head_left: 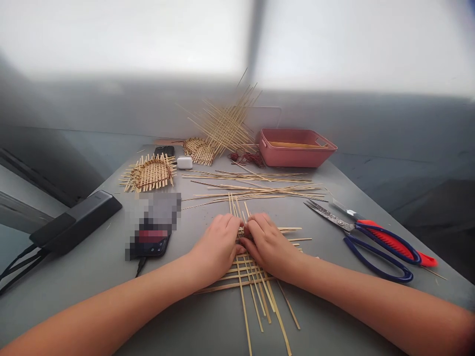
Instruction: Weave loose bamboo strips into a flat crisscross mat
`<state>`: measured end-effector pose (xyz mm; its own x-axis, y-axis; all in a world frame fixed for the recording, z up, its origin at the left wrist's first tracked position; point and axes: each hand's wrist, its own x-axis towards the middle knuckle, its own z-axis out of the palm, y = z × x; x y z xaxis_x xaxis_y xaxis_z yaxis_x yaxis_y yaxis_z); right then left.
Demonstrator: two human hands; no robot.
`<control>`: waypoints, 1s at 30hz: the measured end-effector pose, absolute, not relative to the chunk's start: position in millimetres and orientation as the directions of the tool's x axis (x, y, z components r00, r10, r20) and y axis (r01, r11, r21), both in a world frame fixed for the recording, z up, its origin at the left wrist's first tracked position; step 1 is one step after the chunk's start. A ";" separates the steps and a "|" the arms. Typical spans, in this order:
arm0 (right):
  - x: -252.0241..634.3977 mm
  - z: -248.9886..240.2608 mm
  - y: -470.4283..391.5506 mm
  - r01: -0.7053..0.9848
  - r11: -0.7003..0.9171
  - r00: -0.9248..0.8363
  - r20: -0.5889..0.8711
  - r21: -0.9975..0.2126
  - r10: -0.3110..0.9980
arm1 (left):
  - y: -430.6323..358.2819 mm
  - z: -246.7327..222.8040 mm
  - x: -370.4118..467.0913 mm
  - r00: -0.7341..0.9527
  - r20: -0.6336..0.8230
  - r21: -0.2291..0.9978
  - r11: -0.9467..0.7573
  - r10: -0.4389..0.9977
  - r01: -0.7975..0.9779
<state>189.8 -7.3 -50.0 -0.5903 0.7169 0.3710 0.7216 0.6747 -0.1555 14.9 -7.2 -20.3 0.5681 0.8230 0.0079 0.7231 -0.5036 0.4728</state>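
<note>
A loose lattice of pale bamboo strips point(243, 278) lies on the grey table in front of me, its strips crossing over and under. Both hands rest on its upper part, close together. My left hand point(218, 243) has its fingers curled and pinched on the strips at the lattice's left side. On the right side, the bent fingers of my right hand point(270, 242) press and pinch the strips, nearly touching the left fingertips. The exact strips between the fingertips are hidden. Long strip ends stick out toward me and away from me.
Loose strips point(260, 188) lie behind the lattice. Blue-handled scissors point(382, 254) and a red-handled knife point(393, 240) are right. A phone point(154, 242) and black power strip point(76, 222) are left. Farther back are woven pieces point(152, 174), a white case point(184, 162) and a pink basket point(297, 155).
</note>
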 end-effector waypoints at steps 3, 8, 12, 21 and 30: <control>190.2 -50.9 -8.0 0.717 0.673 -0.584 0.370 -0.181 0.722 | -7.5 -22.5 13.9 0.566 0.028 0.483 -0.507 0.824 0.714; 198.4 -42.2 -6.6 0.657 0.678 -0.579 0.354 -0.331 0.734 | -10.1 -24.6 8.4 0.558 0.053 0.544 -0.492 0.828 0.680; 215.9 -23.9 0.5 0.685 0.577 -0.466 0.342 -0.445 0.816 | -9.7 -16.2 0.7 0.533 0.107 0.605 -0.480 0.839 0.635; 235.3 -3.3 16.6 0.837 0.355 -0.423 -0.082 -0.416 0.902 | 3.1 -1.3 -10.1 0.460 -0.127 0.740 -0.224 0.879 0.634; 231.8 13.7 5.9 0.761 0.148 -0.398 -0.274 -0.632 0.876 | 14.9 -6.9 -11.6 0.450 -0.361 0.907 0.196 0.817 0.373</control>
